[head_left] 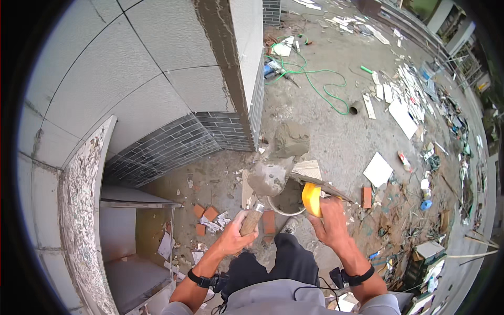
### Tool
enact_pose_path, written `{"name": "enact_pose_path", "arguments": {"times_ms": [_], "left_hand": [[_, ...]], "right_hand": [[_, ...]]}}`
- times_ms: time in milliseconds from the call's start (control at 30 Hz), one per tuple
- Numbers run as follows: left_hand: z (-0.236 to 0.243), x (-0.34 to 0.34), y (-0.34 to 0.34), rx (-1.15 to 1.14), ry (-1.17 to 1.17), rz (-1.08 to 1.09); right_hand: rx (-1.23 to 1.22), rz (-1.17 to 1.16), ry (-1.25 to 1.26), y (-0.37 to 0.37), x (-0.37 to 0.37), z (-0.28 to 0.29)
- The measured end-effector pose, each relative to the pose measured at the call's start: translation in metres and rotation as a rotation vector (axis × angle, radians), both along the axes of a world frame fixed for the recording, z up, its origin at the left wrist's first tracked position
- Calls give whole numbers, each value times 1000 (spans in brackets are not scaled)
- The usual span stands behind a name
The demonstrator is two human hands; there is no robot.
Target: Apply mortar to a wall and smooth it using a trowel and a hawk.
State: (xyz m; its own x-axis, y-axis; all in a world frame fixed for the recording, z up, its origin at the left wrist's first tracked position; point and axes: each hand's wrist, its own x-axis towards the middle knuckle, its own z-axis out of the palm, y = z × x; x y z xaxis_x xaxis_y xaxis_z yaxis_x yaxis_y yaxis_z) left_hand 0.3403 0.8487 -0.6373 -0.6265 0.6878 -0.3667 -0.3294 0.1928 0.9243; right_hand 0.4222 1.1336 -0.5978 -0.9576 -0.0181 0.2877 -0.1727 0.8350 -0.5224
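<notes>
My left hand (pixel 234 236) is closed around the wooden handle of a trowel (pixel 252 219). The blade, coated in grey mortar, points away from me over the left side of a bucket (pixel 285 213). My right hand (pixel 334 223) grips the yellow handle of a plastering float (pixel 312 199). Its flat plate is seen nearly edge-on, tilted above the bucket's right side. Grey mortar lies inside the bucket, partly hidden by both tools. Just beyond is a mound of wet mortar (pixel 292 138) on the ground. Whether the trowel blade touches the bucket rim I cannot tell.
A wall corner with a mortar-coated edge (pixel 231 63) rises at the far left of the bucket. Brick pieces (pixel 211 212) lie near my left hand, a red brick (pixel 366 197) right of the float. Farther off are a green cord (pixel 310 79), a blue power tool (pixel 273 68) and scattered debris.
</notes>
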Motion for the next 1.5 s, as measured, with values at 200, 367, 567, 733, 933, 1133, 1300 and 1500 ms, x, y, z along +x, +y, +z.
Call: {"name": "enact_pose_path", "arguments": {"times_ms": [200, 367, 567, 733, 933, 1133, 1300, 1500], "left_hand": [[122, 17, -86, -39, 510, 185], [156, 47, -172, 23, 889, 380], [185, 62, -233, 103, 1383, 474], [202, 74, -258, 27, 1508, 549], [208, 72, -278, 98, 1430, 606], [219, 63, -287, 113, 1503, 666], [208, 44, -293, 163, 1438, 645], [198, 35, -299, 186, 1506, 701]], "right_hand": [[303, 175, 400, -132, -34, 128], [434, 283, 651, -218, -41, 211], [480, 209, 1028, -278, -25, 276], [533, 209, 1121, -304, -17, 305], [557, 261, 1010, -302, -25, 293], [590, 248, 933, -328, -19, 338], [535, 125, 835, -315, -42, 332], [587, 200, 1204, -336, -31, 376]]}}
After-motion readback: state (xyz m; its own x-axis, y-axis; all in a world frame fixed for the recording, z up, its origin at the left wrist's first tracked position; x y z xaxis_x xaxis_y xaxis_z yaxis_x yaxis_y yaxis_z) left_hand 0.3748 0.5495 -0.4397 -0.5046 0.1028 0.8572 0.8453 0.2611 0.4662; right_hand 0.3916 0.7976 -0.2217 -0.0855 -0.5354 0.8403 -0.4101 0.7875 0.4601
